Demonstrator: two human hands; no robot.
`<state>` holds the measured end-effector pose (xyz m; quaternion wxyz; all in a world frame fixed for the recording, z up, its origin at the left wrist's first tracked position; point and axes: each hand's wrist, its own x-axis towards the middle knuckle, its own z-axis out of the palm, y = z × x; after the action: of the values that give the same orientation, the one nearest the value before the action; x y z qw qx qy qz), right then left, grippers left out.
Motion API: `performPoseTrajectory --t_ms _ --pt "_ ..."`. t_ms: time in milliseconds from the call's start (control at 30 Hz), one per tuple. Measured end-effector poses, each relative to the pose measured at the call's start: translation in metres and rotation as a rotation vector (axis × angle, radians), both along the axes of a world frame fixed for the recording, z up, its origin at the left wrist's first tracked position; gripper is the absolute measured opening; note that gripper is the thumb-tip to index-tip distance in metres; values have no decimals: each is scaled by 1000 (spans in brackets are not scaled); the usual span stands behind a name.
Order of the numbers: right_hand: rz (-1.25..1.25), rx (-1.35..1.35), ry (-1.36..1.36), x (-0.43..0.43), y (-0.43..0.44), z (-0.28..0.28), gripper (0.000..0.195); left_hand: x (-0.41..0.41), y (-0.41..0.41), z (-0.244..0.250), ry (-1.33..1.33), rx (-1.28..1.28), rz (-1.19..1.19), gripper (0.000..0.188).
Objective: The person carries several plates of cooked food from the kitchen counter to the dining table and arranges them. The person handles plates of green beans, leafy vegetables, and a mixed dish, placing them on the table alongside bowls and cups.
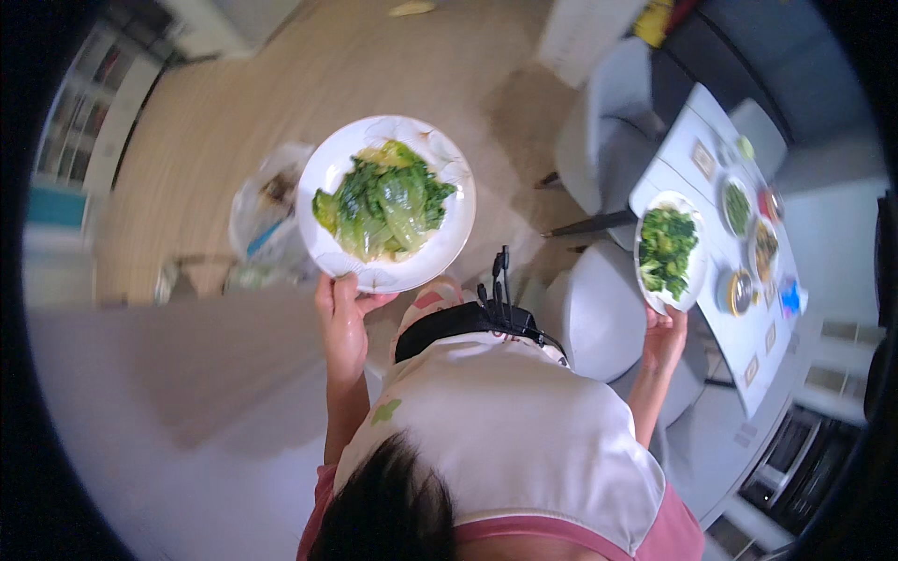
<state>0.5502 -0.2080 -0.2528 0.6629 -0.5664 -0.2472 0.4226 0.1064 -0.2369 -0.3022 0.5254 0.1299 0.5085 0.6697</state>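
My left hand [345,308] grips the lower rim of a round white plate [456,249] with a faint floral pattern. Cooked lettuce [393,203] lies on it in a thin sauce. On the right, my right hand [663,333] holds the near edge of a white plate [697,263] heaped with broccoli [666,249]. The two plates are well apart, one on each side of my body. The broccoli plate overlaps the near edge of the dining table in view; whether it touches the table I cannot tell.
The white dining table [736,350] at right bears a plate of green vegetables [736,207], another dish [763,249] and a lidded bowl [740,292]. Pale chairs [600,308] line its near side. A plastic bag [245,217] is at left, beyond a blurred pale surface [175,449].
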Motion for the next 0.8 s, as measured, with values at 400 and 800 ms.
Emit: performPoseTrajectory --t_ms 400,800 --pt "-373 -45 147 149 97 43 40 189 257 55 87 -22 -375 35" --pt "-659 77 106 255 137 57 37 276 412 73 44 -7 -795 30"
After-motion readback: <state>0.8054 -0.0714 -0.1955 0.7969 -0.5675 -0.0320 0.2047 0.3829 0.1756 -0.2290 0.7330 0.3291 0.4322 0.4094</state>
